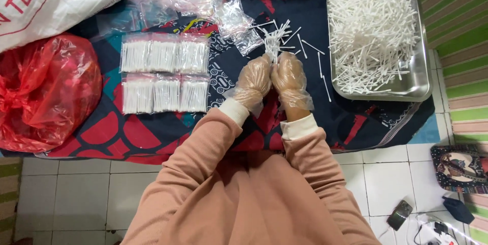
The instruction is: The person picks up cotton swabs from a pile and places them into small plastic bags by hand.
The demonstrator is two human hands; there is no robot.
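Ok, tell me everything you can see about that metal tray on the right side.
The metal tray is a shallow rectangular pan, shiny silver like steel, with rounded corners and a low raised rim. It lies flat on the dark patterned cloth, to the right of both gloved hands, untouched by them. A loose, tangled heap of thin white sticks fills most of it, leaving bare metal along the near edge. Its far end runs out of view.

Home floor workspace: white tiled floor (76, 194), patterned cloth (152, 133), charging phone (400, 214), striped mat (457, 47).
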